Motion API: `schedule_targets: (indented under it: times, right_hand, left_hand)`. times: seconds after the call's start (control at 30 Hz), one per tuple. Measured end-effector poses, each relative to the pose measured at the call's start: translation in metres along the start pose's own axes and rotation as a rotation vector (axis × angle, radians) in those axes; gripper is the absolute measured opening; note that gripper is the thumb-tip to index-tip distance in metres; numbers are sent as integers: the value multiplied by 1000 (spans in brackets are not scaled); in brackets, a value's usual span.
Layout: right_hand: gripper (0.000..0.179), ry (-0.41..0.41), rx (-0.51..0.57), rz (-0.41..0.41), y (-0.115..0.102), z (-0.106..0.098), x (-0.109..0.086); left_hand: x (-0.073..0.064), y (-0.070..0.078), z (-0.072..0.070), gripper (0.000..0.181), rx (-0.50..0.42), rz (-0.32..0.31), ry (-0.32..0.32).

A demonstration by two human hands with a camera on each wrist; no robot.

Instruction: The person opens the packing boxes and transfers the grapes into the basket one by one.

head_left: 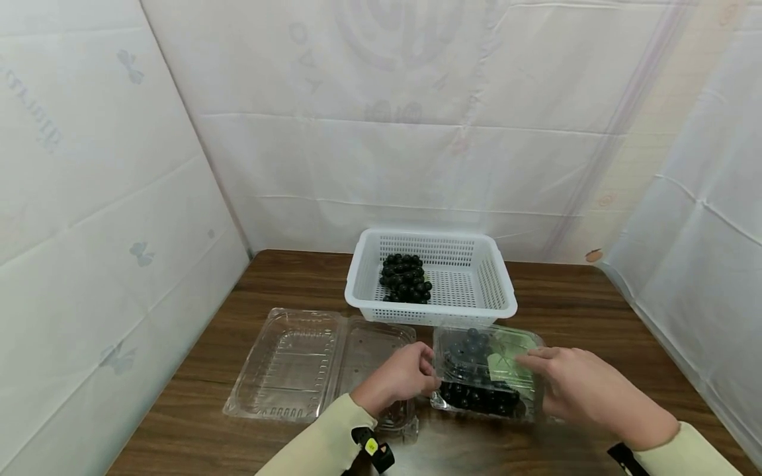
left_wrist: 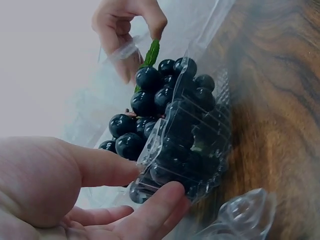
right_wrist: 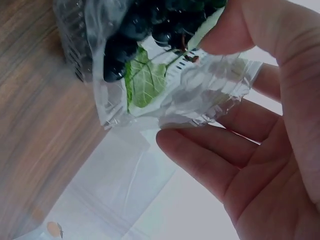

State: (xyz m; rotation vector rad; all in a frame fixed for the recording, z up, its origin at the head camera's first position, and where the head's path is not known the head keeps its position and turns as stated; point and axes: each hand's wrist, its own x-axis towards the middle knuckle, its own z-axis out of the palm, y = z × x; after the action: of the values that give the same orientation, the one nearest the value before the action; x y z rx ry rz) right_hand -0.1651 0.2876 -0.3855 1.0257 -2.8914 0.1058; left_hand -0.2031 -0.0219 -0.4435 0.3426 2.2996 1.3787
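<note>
A clear plastic clamshell box (head_left: pixel 452 367) of dark grapes (left_wrist: pixel 145 102) stands on the table between both hands. Green leaves (right_wrist: pixel 146 82) lie in it beside the fruit. At its left side, my left hand (head_left: pixel 405 371) pinches the rim, thumb by the grapes and fingers along the outer wall (left_wrist: pixel 200 165). My right hand (head_left: pixel 586 387) grips the opposite end. In the right wrist view its thumb (right_wrist: pixel 230 30) is over the grapes and a leaf, with the other fingers (right_wrist: pixel 200 155) outside the plastic.
An open clamshell box (head_left: pixel 286 370) lies flat at the left, its other half (head_left: pixel 366 350) partly behind my left forearm. At the back, a white perforated basket (head_left: pixel 458 291) holds a bunch of dark grapes (head_left: pixel 405 277). White sheeting (head_left: pixel 417 165) surrounds the wooden table (head_left: pixel 208 396).
</note>
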Motion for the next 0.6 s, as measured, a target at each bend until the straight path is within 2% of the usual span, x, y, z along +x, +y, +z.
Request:
schedule_targets:
  times: [0.13,0.37,0.6]
  right_hand:
    - [61,-6,58,12,4,-9,-1]
    - [52,53,171,3,11,-20,0]
    - [46,121,213,-36,17,-26,0]
  left_hand:
    - [1,2,-4,42,-7,-8,-21]
    - [6,3,-10,39,39,-12,-28]
    - [9,5,-14,39,55,-21,-39]
